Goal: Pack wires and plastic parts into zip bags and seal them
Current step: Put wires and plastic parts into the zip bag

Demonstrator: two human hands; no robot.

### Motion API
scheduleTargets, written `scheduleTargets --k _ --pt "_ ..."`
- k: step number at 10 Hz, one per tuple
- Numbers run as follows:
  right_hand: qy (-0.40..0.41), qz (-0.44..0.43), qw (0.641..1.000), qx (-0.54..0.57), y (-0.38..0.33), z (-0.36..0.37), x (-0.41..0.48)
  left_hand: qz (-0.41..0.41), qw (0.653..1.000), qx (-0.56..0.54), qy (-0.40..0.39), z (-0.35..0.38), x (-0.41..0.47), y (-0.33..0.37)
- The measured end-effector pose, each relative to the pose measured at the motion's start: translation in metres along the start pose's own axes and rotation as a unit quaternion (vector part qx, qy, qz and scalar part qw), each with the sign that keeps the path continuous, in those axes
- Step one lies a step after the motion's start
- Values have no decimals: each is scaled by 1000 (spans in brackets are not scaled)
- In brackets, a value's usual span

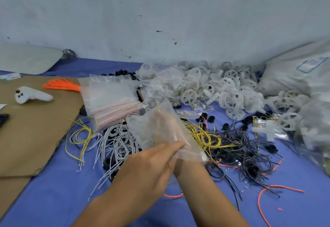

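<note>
Mid-pack. Left hand point(151, 164) grips mouth of zip bag point(142, 130), held over centre wire piles; right hand point(169, 126) is inside it, its grip blurred, can't tell. Bag unsealed. Loose wires point(201, 135) and white wheels point(230, 100) remain in quantity, so approx. most work is left, I judge.

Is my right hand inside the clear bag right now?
Yes, the right hand shows through the clear bag, whose open end the left hand holds.

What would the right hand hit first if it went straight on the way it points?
The right hand is inside the zip bag, pointing toward its far end, so probably the bag's closed bottom first. Beyond lies the stack of empty bags; depth is unclear.
</note>
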State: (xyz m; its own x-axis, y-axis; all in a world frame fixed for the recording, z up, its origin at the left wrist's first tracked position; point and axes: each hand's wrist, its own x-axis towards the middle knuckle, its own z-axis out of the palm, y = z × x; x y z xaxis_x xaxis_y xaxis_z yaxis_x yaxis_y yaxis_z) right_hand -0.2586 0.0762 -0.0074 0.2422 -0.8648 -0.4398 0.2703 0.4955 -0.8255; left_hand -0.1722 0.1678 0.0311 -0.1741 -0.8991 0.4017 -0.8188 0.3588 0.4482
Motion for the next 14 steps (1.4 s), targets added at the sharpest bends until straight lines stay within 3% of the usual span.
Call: scheduleTargets --k 1,2,3,4,5,6,7,8,10,11,13,14 --pt "-28 18 999 14 -4 6 12 -20 998 26 51 -3 2 -8" --pt "-74 2 996 -44 -9 22 6 -64 994 28 82 1 6 -18" --pt "-122 -60 989 -59 -7 12 -19 -81 993 32 81 7 8 -19" --pt "-119 -216 961 -122 -9 -34 -48 -72 994 17 76 14 9 -18" --pt "-11 -345 875 -339 -12 -94 -52 -74 993 17 87 18 11 -19" --pt "125 -315 723 -602 -7 -140 -43 -86 993 4 86 21 13 -20" --pt "180 -181 647 -719 5 -166 -29 -88 992 -5 87 24 14 -19" --pt "186 -141 597 -768 9 -171 -26 -90 993 -5 82 24 14 -19" --pt "220 -214 667 -679 -14 -176 -47 -89 994 -6 70 22 12 -19" --pt "221 -235 680 -658 -24 -184 -49 -83 994 0 66 23 14 -17" --pt "122 -192 826 -516 -19 -185 -43 -83 994 2 70 26 15 -14" --pt "116 -230 871 -419 -26 -182 -51 -85 994 -1 62 25 15 -13"
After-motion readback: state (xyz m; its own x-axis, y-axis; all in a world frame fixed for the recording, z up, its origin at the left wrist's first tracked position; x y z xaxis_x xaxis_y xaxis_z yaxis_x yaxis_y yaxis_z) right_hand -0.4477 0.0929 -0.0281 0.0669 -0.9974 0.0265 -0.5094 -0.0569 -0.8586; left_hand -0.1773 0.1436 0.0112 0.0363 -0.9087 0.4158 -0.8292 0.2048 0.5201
